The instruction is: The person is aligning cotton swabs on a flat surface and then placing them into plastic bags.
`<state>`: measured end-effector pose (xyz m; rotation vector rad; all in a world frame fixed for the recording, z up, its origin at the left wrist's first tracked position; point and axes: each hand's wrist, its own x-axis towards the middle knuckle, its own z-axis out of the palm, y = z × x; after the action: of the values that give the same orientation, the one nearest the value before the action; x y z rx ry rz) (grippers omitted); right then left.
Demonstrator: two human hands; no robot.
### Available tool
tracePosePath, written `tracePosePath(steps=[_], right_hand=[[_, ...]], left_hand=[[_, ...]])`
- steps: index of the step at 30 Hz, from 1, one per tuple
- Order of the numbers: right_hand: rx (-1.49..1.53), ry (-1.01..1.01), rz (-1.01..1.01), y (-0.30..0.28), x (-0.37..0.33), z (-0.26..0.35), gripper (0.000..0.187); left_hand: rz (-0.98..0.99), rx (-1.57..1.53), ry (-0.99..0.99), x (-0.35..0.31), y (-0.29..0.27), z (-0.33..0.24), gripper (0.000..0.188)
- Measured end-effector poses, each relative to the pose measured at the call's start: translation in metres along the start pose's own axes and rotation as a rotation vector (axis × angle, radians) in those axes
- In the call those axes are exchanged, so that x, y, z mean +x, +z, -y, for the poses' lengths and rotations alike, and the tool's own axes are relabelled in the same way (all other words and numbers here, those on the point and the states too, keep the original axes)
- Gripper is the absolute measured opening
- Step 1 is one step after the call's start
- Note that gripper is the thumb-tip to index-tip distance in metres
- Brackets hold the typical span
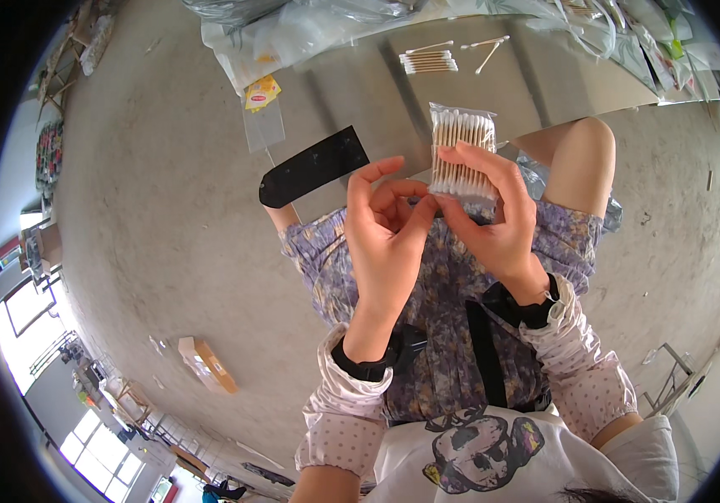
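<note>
A clear plastic bag of cotton swabs (462, 134) stands upright in front of me, wooden sticks side by side with white tips at both ends. My right hand (498, 222) grips it, fingers across its front and thumb at the bottom edge. At the bag's lower left corner, the thumb and fingers of my left hand (389, 222) are pinched together, touching the plastic and the right thumb. Exactly what the left fingertips hold is too small to see. Beyond the bag, a small row of loose cotton swabs (429, 62) lies on the metal table (352, 71).
A few more swabs (487, 50) lie apart on the table. A black flat board (314, 168) juts out at the near left, by a yellow label (261, 92). Plastic bags (293, 42) line the table's far side. A cardboard box (207, 365) sits on the floor.
</note>
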<state>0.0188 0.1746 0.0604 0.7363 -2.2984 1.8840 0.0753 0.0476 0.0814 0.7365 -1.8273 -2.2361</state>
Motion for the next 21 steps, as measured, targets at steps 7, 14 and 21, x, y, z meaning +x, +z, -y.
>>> tracePosePath(steps=[7,14,21], right_hand=[[0.013,0.003,-0.033,0.001,0.002,0.002,0.053],[0.011,0.048,-0.033,0.005,0.002,0.007,0.052],[0.200,0.232,0.004,0.005,0.003,0.011,0.049]], left_hand=[[-0.007,0.083,0.075,-0.005,0.004,-0.004,0.041],[-0.040,0.048,0.079,-0.006,0.006,-0.003,0.043],[-0.006,0.028,0.008,-0.005,-0.002,-0.008,0.042]])
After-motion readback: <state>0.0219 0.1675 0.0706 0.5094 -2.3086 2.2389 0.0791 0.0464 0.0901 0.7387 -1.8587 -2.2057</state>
